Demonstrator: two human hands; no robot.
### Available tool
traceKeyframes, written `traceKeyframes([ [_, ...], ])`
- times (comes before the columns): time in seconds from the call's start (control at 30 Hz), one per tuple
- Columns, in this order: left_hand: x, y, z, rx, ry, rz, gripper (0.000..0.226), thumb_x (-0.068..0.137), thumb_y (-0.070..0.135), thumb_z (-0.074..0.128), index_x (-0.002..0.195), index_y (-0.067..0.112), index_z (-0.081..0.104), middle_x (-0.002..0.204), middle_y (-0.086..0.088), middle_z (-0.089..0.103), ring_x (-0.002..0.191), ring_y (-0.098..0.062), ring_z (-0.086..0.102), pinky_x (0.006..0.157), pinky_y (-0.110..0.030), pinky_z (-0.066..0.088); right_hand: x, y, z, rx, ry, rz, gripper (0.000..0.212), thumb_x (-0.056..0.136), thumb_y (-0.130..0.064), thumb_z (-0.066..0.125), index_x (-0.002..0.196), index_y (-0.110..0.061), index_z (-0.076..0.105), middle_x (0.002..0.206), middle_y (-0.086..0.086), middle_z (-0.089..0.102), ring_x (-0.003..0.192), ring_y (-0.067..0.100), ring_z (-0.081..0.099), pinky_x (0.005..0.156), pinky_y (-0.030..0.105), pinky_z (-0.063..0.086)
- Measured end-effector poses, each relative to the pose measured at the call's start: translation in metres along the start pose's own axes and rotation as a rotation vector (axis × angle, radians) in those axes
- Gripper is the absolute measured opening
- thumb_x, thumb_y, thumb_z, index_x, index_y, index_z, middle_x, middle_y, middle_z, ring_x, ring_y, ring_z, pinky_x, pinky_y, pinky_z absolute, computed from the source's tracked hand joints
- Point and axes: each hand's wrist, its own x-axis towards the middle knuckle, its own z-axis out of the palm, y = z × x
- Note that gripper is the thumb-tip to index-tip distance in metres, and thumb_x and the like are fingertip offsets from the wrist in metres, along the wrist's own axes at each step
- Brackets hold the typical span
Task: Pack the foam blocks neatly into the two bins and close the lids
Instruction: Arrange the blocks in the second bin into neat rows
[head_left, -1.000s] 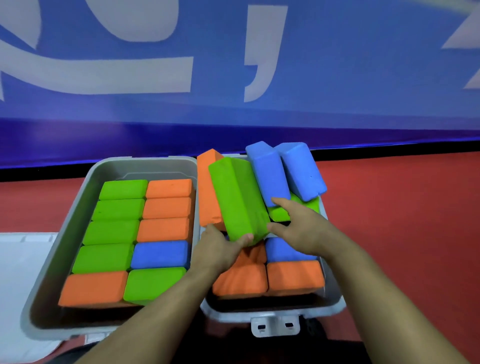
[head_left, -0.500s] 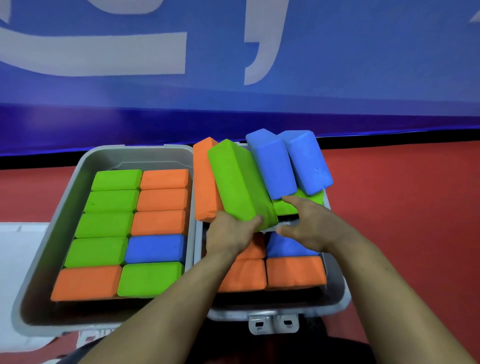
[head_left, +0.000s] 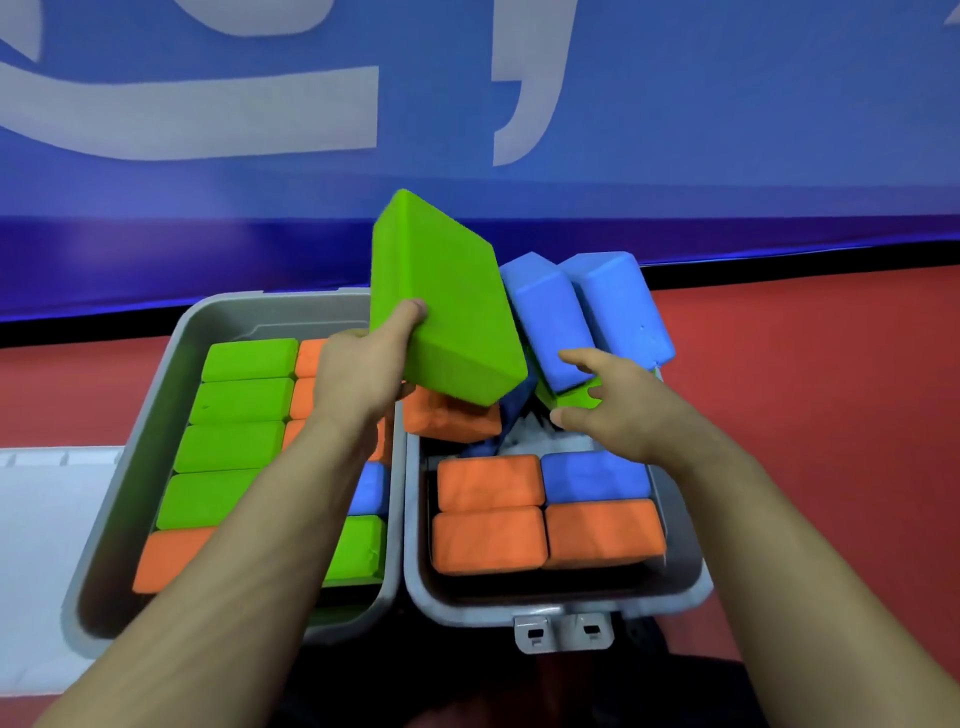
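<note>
While my left hand (head_left: 358, 379) is gripping the big green block (head_left: 441, 301) at its near lower corner, thumb on the broad face and fingers (head_left: 400, 389) curled beneath, I am holding it tilted up above the seam between the two bins. Right hand (head_left: 618, 410) is hovering spread and relaxed, holding nothing, fingertips just touching the leaning blue blocks (head_left: 582, 322) and a small green block (head_left: 576, 397) at the far end of the right bin (head_left: 680, 582). Four blocks are lying flat in that bin's near half; a tilted orange block (head_left: 449, 421) is sitting unsettled behind them. Left bin (head_left: 130, 457) is looking fully packed. Judging by the one-handed corner hold, the foam is light, soft, matte, not slippery. Taking it across the short sides should be giving better control for seating. Lids are not yet closed.
</note>
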Motion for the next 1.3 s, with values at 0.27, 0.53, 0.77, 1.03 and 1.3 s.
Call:
traceKeyframes([
  [0.27,-0.003,-0.004,-0.009,-0.361,-0.203,-0.116,0.031,0.091,0.042,0.068,0.111,0.019,0.068,0.095,0.002,0.072,0.079,-0.012,0.072,0.081,-0.033,0.061,0.004,-0.03,0.003,0.835,-0.125,0.216,0.105,0.054,-0.061,0.085,0.146,-0.027,0.046,0.136,0.001,0.06,0.109,0.02,0.071,0.095,0.044,0.057],
  [0.53,-0.002,-0.008,-0.01,-0.341,-0.269,-0.138,0.028,0.092,0.036,0.063,0.106,0.013,0.068,0.096,-0.005,0.066,0.081,-0.02,0.065,0.075,-0.032,0.06,0.012,-0.05,0.005,1.054,-0.084,0.325,0.05,0.081,-0.063,0.07,0.115,-0.027,0.062,0.125,0.011,0.065,0.097,0.028,0.075,0.092,0.048,0.059],
  [0.77,-0.012,-0.015,0.001,-0.288,-0.457,-0.151,0.026,0.093,0.019,0.058,0.113,0.005,0.067,0.106,-0.013,0.065,0.093,-0.021,0.062,0.092,-0.038,0.059,0.017,-0.05,0.02,1.263,0.024,0.286,0.045,0.086,-0.042,0.075,0.124,-0.019,0.065,0.119,0.003,0.074,0.102,0.021,0.074,0.097,0.038,0.056],
  [1.03,-0.026,-0.026,0.014,0.049,-0.726,0.059,0.036,0.093,0.022,0.071,0.127,0.019,0.06,0.115,0.014,0.07,0.106,0.0,0.065,0.084,-0.016,0.052,0.011,-0.047,0.004,1.238,0.459,0.048,0.052,0.088,-0.028,0.077,0.133,-0.014,0.056,0.118,0.005,0.074,0.111,0.021,0.07,0.094,0.043,0.057],
  [1.3,0.006,-0.036,-0.004,0.285,-0.372,0.093,0.057,0.094,0.017,0.069,0.146,0.01,0.045,0.133,-0.008,0.058,0.093,-0.01,0.06,0.07,-0.021,0.044,-0.021,-0.001,-0.051,0.37,0.523,-0.238,0.077,0.069,-0.048,0.086,0.139,-0.036,0.055,0.128,-0.012,0.06,0.116,-0.001,0.057,0.097,0.018,0.044],
])
